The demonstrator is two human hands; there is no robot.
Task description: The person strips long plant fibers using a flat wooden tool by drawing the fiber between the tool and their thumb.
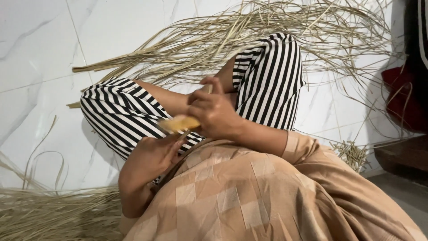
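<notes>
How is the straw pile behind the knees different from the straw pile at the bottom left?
The far pile is loose, its long strands fanned across the floor; the near pile is dense and matted. The far one lies beyond the knees, the near one beside the left hand. Both are pale, dry strips.

Right hand (215,111) closed around a blurred yellowish strip (180,123); left hand (156,154) open just beneath; dry straw strands (232,35) scattered over white marble floor (35,67).

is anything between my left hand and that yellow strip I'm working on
Nothing visible does. The left hand lies open right under the blurred yellow strip, whose other end sits in the right hand's grip. Whether the left palm touches it can't be told.
</notes>
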